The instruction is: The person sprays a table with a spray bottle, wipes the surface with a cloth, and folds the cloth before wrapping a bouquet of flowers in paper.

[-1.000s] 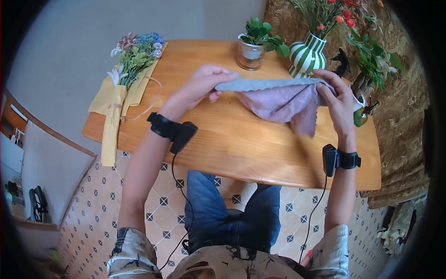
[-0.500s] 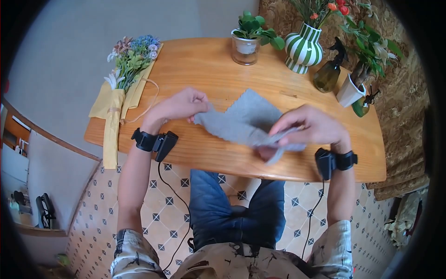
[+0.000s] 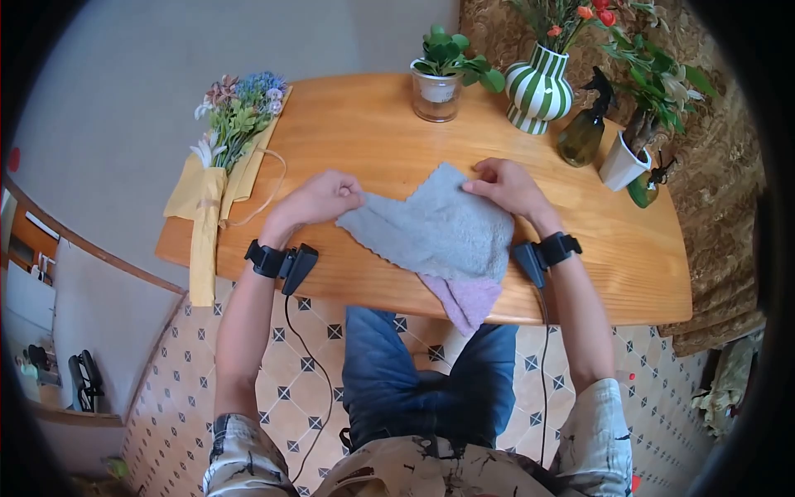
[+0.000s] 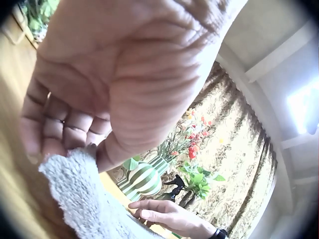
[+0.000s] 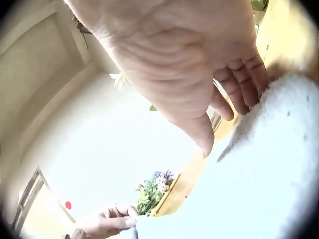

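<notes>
Cloth (image 3: 451,228) on the table (image 3: 348,124), draped over the near edge; left hand (image 3: 325,197) pinches one corner, which keeps that end drawn out. Right hand (image 3: 512,192), fingers loose, grips nothing beside the far corner.

Head: soft light, curved black edges | left wrist: glaring white panel (image 4: 305,107) at right, perhaps a window | right wrist: fluffy pale-grey cloth (image 5: 254,184) overexposed

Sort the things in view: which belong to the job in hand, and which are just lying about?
Apparently in the job: grey-and-purple cloth; left hand; right hand.
Just lying about: wrapped bouquet; glass-potted plant; striped vase; spray bottle; white-potted plant.
</notes>
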